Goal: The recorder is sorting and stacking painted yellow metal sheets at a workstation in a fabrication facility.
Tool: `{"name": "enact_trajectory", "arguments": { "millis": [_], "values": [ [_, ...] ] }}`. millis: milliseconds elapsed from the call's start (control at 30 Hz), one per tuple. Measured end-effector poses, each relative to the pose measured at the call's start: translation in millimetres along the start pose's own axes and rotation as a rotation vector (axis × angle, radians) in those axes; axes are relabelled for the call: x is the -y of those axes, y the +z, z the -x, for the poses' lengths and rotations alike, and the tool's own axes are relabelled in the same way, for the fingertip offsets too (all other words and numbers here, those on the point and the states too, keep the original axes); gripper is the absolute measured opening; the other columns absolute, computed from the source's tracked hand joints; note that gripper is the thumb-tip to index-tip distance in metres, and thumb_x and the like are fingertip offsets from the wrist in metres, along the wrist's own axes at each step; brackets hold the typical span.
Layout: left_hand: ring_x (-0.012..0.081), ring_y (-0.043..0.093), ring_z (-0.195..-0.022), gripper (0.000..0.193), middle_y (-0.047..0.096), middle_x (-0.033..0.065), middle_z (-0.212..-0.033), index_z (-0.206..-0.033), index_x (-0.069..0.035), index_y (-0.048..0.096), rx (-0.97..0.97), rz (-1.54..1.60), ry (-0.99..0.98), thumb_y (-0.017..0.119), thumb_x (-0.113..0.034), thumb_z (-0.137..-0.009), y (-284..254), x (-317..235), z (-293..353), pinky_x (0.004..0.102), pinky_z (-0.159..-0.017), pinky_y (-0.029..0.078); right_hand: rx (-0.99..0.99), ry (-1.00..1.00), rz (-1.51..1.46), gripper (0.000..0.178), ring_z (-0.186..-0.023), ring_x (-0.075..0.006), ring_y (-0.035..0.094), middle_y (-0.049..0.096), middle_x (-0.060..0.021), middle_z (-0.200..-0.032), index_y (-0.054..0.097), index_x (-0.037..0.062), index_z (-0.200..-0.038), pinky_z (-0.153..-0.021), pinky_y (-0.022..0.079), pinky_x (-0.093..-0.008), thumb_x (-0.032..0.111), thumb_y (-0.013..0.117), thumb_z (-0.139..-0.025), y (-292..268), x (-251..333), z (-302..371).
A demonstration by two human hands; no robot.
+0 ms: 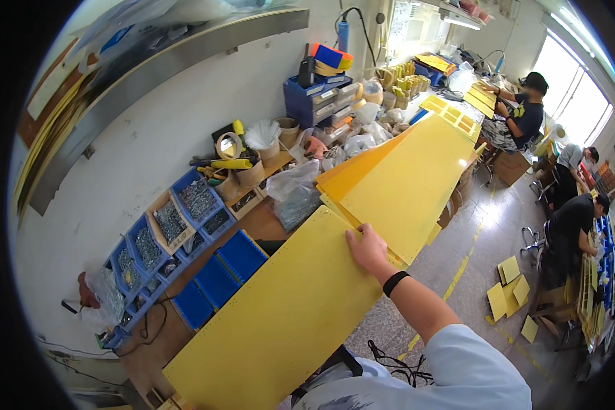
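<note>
A long yellow board (pixel 273 307) with small holes along its edges stretches in front of me, tilted from lower left to upper right. My right hand (pixel 369 249), a black band on its wrist, grips this board near its far right corner; the fingers are partly hidden. Just beyond lies a stack of more yellow boards (pixel 406 181), its sheets fanned out unevenly, and the hand is close to its near edge. My left hand does not show.
Blue bins of screws (pixel 198 198) line the wall at left, with blue trays (pixel 219 273) beside the board. Plastic bags (pixel 294 191) and blue drawers (pixel 318 99) stand behind. Yellow pieces (pixel 509 290) lie on the floor; a person (pixel 523 113) sits far right, others work beyond.
</note>
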State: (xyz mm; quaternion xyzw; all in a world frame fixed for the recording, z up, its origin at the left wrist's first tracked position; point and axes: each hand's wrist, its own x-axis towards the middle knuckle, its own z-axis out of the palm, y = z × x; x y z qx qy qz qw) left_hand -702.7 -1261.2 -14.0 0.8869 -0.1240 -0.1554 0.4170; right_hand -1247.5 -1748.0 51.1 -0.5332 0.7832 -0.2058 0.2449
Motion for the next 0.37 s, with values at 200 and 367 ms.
{"name": "enact_trajectory", "arguments": {
  "millis": [200, 367],
  "values": [
    [0.0292, 0.059, -0.1, 0.046, 0.066, 0.0179, -0.117, -0.122, 0.005, 0.062, -0.046, -0.144, 0.07, 0.055, -0.036, -0.102, 12.4, -18.3, 16.4, 0.0406, -0.089, 0.05, -0.004, 0.026, 0.036, 0.055, -0.118, -0.0347, 0.062, 0.068, -0.0197, -0.12, 0.058, 0.0051, -0.128, -0.102, 0.045, -0.0418, 0.05, 0.059, -0.095, -4.6, -7.2, -0.9],
    [0.0301, 0.058, -0.108, 0.05, 0.065, 0.0196, -0.121, -0.127, 0.003, 0.061, -0.057, -0.039, 0.068, 0.056, -0.039, -0.101, -4.7, 17.1, -36.4, 0.0414, -0.095, 0.047, -0.011, 0.007, 0.037, 0.055, -0.117, -0.036, 0.062, 0.068, -0.0198, -0.119, 0.059, 0.0054, -0.125, -0.102, 0.044, -0.0443, 0.051, 0.058, -0.096, 1.8, 1.0, -0.2]
  ]
}}
